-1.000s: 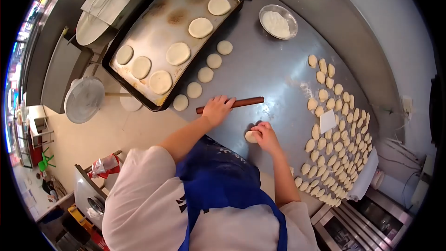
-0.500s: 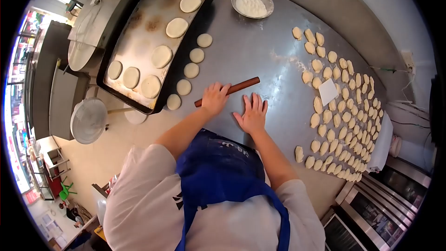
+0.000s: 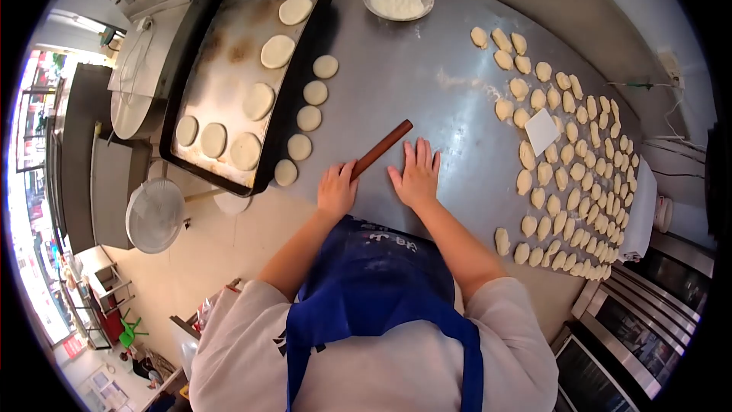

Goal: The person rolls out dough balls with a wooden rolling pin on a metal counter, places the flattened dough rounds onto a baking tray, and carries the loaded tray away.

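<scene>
My left hand point(image 3: 337, 189) is closed around the lower end of a brown wooden rolling pin point(image 3: 383, 149), which slants up and to the right over the steel table point(image 3: 366, 84). Beside it, my right hand point(image 3: 417, 173) lies flat on the metal with its fingers spread and nothing in it. A column of round dough discs point(image 3: 309, 118) runs along the table to the left of the pin. More flattened dough rounds point(image 3: 259, 101) sit on a dark-rimmed baking tray point(image 3: 229, 12), along its right side and near end.
A metal bowl of white flour point(image 3: 396, 0) stands at the back of the table. Many small dough pieces point(image 3: 576, 172) cover the right side, with a white scraper point(image 3: 541, 132) lying among them. Ovens point(image 3: 625, 351) are at the lower right; a round strainer point(image 3: 155, 215) hangs at left.
My left hand has drawn back toward my body and now holds the pin near its end. The pin is tilted more steeply. My right hand stays flat, and the camera view has shifted slightly.
</scene>
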`<state>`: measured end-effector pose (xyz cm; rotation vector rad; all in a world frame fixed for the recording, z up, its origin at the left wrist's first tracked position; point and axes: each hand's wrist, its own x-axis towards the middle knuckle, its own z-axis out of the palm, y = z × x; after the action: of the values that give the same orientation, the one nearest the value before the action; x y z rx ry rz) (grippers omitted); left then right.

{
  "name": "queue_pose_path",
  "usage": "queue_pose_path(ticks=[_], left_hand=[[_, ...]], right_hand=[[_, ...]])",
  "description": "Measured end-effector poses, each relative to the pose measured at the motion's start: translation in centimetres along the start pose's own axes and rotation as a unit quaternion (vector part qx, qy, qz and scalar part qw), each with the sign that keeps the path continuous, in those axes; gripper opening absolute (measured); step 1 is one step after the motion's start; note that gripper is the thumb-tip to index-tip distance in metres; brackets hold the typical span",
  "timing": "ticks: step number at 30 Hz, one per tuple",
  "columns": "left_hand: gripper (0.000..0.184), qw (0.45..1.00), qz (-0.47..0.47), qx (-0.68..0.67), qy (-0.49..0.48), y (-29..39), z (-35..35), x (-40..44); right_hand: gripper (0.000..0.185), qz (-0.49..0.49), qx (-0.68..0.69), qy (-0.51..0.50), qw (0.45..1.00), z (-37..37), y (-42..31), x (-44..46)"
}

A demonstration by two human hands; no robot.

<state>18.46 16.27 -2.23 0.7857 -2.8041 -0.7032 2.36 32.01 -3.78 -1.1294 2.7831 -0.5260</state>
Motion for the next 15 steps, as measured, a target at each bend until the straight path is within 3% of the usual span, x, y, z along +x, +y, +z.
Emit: queue_pose_path(ticks=[3,6,7,8,10,11,13,15], left_hand=[[0.051,0.999,-0.002,-0.024,-0.039,1.2,0.3,0.9],[0.051,0.991,0.07,-0.046,-0.104,2.9,0.4,3.0],[0.052,0.984,0.1,-0.051,-0.138,3.8,-0.4,3.3],[0.053,0.975,0.121,-0.057,-0.175,4.4,-0.7,2.7],[0.055,0.97,0.196,0.03,-0.137,4.7,0.3,1.3],[0.057,0.962,0.236,0.075,-0.114,4.7,0.7,1.2],[0.066,0.962,0.218,0.099,-0.131,5.6,0.9,3.0],[0.073,0.967,0.184,0.118,-0.128,6.3,1.8,5.2]], right_hand=[[0.077,-0.034,0.106,0.039,0.993,-1.6,-0.5,0.1],[0.063,-0.085,0.058,0.076,0.992,-0.5,1.4,-0.5],[0.044,-0.078,0.018,0.119,0.99,-2.4,1.7,-1.4],[0.039,-0.033,0.009,0.125,0.992,-2.7,2.6,-3.4],[0.031,0.048,-0.007,0.135,0.99,-3.4,4.7,-7.0],[0.03,0.068,-0.009,0.094,0.993,-3.4,5.3,-7.9],[0.028,0.108,-0.013,0.02,0.994,-3.8,5.7,-7.7],[0.031,0.113,-0.03,0.02,0.993,-4.6,6.5,-3.3]])
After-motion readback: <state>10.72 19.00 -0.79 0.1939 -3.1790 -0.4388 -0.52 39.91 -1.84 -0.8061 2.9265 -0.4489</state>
